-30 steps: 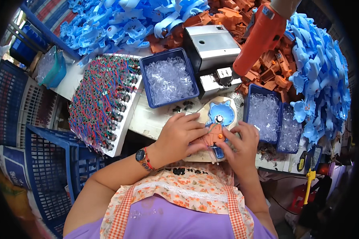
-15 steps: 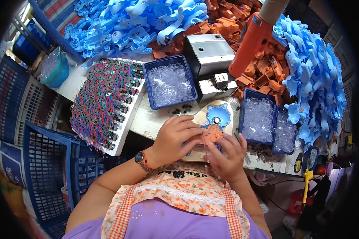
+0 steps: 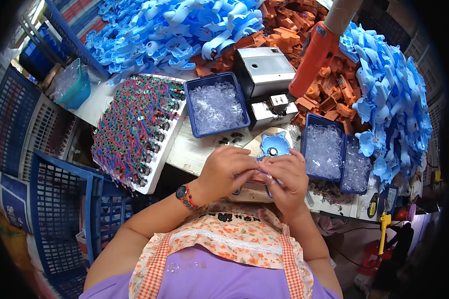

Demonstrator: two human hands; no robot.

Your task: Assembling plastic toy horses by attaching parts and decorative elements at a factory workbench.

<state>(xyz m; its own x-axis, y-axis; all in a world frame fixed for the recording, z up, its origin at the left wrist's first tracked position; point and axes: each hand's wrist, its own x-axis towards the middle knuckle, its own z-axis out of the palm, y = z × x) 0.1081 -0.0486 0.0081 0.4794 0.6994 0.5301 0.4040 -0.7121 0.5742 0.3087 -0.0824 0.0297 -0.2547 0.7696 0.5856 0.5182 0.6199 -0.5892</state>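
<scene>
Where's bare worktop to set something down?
Bare worktop shows between the white tray and the left hand; another patch between that tray and the teal basket. Crowded: the back, under blue plastic parts and orange parts, and the right, where two blue bins sit.

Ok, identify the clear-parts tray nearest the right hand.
The middle blue tray, beside the right hand; the left tray and rightmost tray sit farther away.

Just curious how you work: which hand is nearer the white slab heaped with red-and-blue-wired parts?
The left hand: it is right of the white slab, apart from it. The right hand is farther right.
</scene>
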